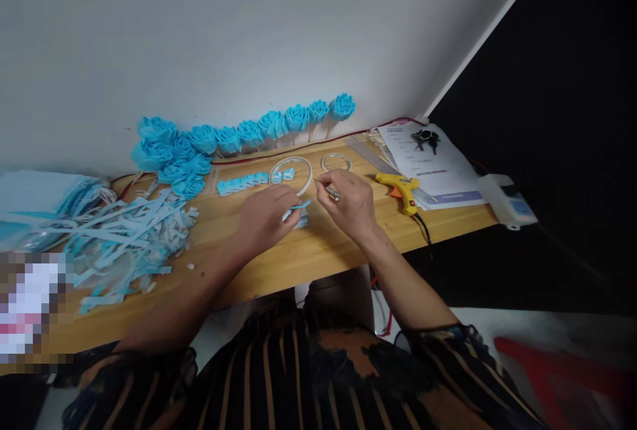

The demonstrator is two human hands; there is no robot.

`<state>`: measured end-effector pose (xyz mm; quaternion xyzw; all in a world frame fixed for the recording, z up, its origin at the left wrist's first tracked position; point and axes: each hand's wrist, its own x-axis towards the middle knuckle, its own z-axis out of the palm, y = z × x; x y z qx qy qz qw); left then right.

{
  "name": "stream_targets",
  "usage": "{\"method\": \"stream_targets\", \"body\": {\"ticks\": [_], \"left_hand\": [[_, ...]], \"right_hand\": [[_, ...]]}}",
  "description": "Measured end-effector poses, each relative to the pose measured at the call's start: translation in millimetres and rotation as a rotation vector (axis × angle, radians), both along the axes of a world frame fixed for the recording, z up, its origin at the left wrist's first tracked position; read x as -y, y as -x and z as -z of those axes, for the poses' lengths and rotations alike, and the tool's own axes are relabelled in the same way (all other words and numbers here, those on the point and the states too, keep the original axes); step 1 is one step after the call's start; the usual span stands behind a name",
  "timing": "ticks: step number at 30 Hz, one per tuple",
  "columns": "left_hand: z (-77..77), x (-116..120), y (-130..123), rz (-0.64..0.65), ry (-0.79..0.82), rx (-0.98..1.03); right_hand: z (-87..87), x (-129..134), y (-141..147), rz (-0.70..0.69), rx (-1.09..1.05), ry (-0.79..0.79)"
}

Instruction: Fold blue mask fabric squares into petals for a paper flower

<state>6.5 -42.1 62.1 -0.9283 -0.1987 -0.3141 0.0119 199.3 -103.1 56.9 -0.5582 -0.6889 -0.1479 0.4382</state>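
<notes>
My left hand (269, 216) is closed on a small blue piece (301, 205) above the wooden table, its fingers pinched. To its right, my right hand (348, 201) is curled around a small metallic tool (333, 194), only part of which shows. More blue material (301, 219) lies just below the left fingers. Behind the hands lie a large roll of tape (309, 174) with small blue pieces (287, 174) inside its ring, and a smaller roll (350, 163). A row of folded blue pieces (243, 183) extends to the left.
Blue flowers (249, 133) line the wall. Blue scraps (129, 237) and a stack of blue sheets (40, 208) cover the left side. A yellow glue gun (405, 192), papers (448, 181), keys (426, 139) and a white container (505, 201) are on the right.
</notes>
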Motion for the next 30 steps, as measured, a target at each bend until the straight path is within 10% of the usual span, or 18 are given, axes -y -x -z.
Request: {"method": "stream_targets", "body": {"ticks": [10, 18, 26, 30], "left_hand": [[-5.6, -8, 9, 0.075, 0.093, 0.066], [-13.2, -15, 24, 0.074, 0.268, 0.073], [-11.0, -22, 27, 0.033, 0.292, 0.164], [-14.2, -20, 25, 0.045, 0.383, 0.203]], "right_hand": [[-9.3, 4, -13, -0.048, -0.119, 0.042], [-8.7, 9, -57, -0.315, -0.678, 0.512], [15.5, 21, -64, 0.225, 0.333, 0.917], [28.0, 14, -66, 0.197, 0.237, 0.907]]}}
